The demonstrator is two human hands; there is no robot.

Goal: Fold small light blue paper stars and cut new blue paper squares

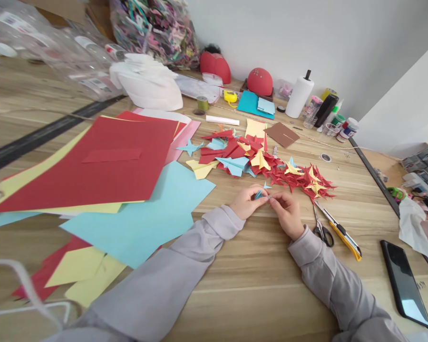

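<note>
Close together over the middle of the table, my two hands work on a small folded light-blue paper piece [258,194]. My left hand [248,202] wraps its fingers round the piece, and a pointed tip sticks up past them. With thumb and forefinger, my right hand [286,211] pinches at the piece's right end. Much of the paper is hidden by the fingers. Just beyond lies a heap of folded red, yellow and blue paper stars [288,175]. A blue paper plane [234,165] and a yellow paper plane [200,168] rest at its left.
Stacked red sheets [128,175] and blue paper [142,232] spread at left. Scissors [323,230] and a yellow utility knife [342,235] lie right of my hand. A black phone [404,280] is at the right edge. A white bottle [299,96] stands at the back.
</note>
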